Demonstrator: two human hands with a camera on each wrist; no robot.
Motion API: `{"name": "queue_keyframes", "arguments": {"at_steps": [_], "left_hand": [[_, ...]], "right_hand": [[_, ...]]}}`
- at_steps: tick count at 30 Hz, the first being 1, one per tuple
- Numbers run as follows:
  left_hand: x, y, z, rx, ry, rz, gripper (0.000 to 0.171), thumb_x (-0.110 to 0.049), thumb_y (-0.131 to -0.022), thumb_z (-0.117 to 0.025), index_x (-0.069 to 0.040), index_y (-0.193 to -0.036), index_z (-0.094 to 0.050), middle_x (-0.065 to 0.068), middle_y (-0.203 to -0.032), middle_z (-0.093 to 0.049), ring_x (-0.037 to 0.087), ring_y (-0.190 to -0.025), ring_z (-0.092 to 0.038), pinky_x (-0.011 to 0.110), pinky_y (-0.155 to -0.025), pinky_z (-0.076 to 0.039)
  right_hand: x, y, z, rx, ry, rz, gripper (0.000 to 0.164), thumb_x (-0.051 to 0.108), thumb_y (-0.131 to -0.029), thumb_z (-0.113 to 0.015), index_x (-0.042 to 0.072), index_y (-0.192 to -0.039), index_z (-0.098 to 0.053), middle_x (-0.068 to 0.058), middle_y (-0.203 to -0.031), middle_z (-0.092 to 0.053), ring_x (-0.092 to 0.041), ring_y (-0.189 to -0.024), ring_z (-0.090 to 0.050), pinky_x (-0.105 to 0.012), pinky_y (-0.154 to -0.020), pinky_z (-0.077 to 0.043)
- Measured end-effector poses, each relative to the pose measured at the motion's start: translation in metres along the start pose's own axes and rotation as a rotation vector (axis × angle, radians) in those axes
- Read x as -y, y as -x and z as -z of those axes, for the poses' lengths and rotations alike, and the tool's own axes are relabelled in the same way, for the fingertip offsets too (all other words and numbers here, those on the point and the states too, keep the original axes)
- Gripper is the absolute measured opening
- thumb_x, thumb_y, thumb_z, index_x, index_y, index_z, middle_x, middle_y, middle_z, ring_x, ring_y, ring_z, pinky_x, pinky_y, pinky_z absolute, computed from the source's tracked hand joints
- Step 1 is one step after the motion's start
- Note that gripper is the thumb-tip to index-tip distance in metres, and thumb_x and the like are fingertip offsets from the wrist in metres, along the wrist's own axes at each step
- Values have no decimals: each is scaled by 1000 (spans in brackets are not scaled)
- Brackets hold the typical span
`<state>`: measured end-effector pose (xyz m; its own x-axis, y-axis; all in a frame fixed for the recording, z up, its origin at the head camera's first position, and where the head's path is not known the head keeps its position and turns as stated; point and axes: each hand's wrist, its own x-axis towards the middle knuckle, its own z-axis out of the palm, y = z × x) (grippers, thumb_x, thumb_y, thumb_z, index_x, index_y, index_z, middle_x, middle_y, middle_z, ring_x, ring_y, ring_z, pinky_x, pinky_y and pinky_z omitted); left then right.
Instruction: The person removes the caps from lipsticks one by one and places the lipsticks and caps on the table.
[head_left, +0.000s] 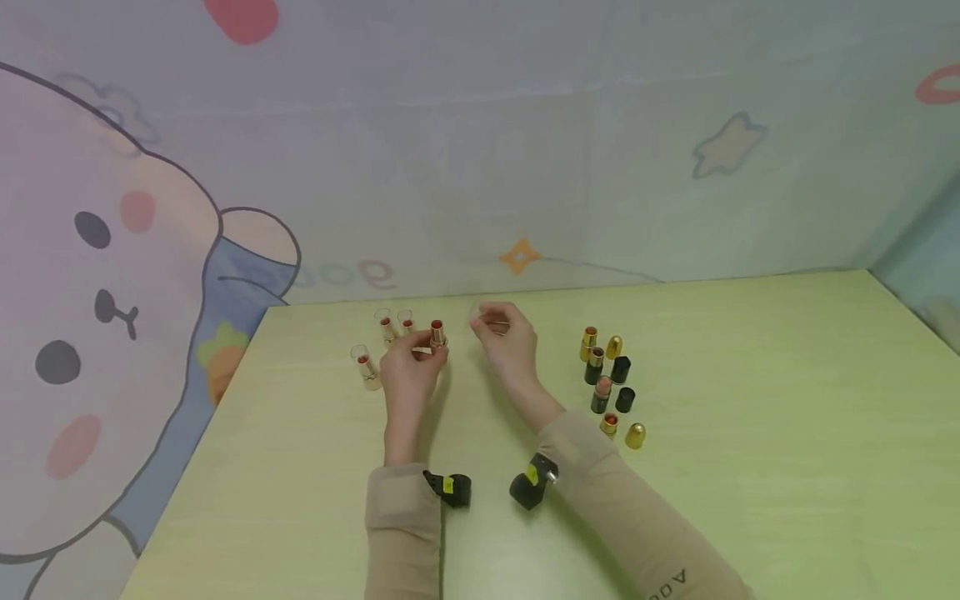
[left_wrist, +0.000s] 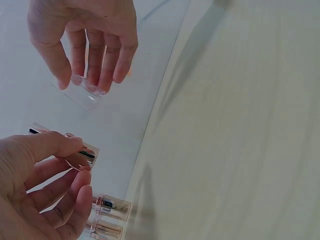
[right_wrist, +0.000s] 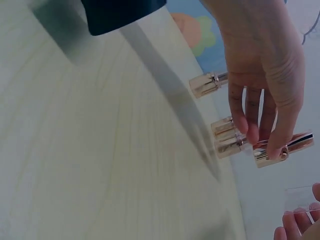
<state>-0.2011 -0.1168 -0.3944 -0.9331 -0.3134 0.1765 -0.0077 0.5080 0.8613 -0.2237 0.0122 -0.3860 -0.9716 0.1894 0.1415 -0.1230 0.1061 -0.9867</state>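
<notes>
My left hand (head_left: 408,375) pinches a gold lipstick (head_left: 438,333) between thumb and fingers. It is uncapped, and its red tip points up. To its right, my right hand (head_left: 513,346) holds a clear cap (left_wrist: 82,94) by its fingertips, apart from the lipstick. In the right wrist view the cap shows at the lower right, with only part of the right hand in frame. Left of my left hand stand three gold lipsticks with clear caps on: one nearer lipstick (head_left: 367,371) and two farther back, a lipstick (head_left: 386,329) and a partly hidden lipstick (head_left: 407,324).
On the right stand uncapped lipsticks in a column: gold (head_left: 588,346), black with a dark tip (head_left: 594,368), black with a pinkish tip (head_left: 602,396), and gold (head_left: 609,426). Beside them are gold and black caps (head_left: 621,370). A patterned cloth (head_left: 600,183) hangs behind the table (head_left: 787,400).
</notes>
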Motion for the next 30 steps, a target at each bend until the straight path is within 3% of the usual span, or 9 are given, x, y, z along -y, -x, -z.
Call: {"name": "queue_keyframes", "arguments": {"at_steps": [8,18,30], "left_hand": [[-5,-5,-12,28,36,-1,26,-11,-80,-74,-7,-106,-72,10,-101,-73,24,-84,-68,28,-67,-54],[-6,-6,-24,59,42,-34,24,-8,-80,-74,-3,-103,-72,13,-101,-73,26,-83,-69,32,-70,-56],[-3,-9,-33,124,6,-10,27,-8,-80,-74,-2,-107,-71,14,-102,-73,27,-88,-70,36,-76,-57]], "right_hand": [[-12,-4,6,-70,28,-38,25,1,-85,-67,-2,-109,-64,-20,-105,-66,-30,-98,-65,-34,-89,-54],[-19,-4,9,-88,49,-122,26,5,-87,-66,0,-112,-62,-19,-109,-65,-29,-101,-63,-35,-92,-52],[-24,-2,8,-83,114,-146,24,5,-87,-66,0,-109,-63,-18,-108,-66,-29,-100,-64,-36,-92,-52]]}}
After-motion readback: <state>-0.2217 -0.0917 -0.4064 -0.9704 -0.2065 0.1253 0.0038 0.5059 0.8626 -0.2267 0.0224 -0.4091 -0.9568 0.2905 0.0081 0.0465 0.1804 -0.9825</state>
